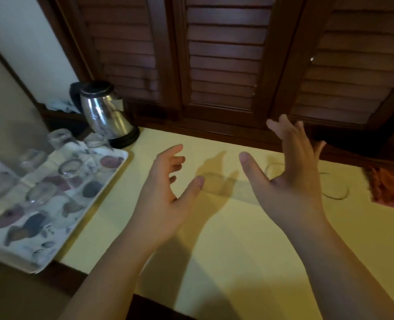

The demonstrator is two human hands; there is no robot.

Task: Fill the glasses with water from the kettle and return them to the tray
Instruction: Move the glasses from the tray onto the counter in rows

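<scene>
A steel kettle (107, 114) with a black handle and base stands at the back left corner of the yellow table (226, 239). In front of it lies a white tray (94, 202) with a leaf and fruit pattern, holding several clear glasses (70, 167). The glasses appear to stand upside down. My left hand (163, 195) hovers over the table just right of the tray, fingers loosely spread, holding nothing. Further right, my right hand (288, 174) is raised higher with fingers straight and apart, also empty. Neither hand touches a glass or the kettle.
Dark wooden louvred shutters (223, 65) rise behind the table. An orange cloth (390, 188) lies at the right edge, and a thin dark loop (334, 192) like a hair tie or cord lies beside my right hand. A pale wall (11, 65) stands at left.
</scene>
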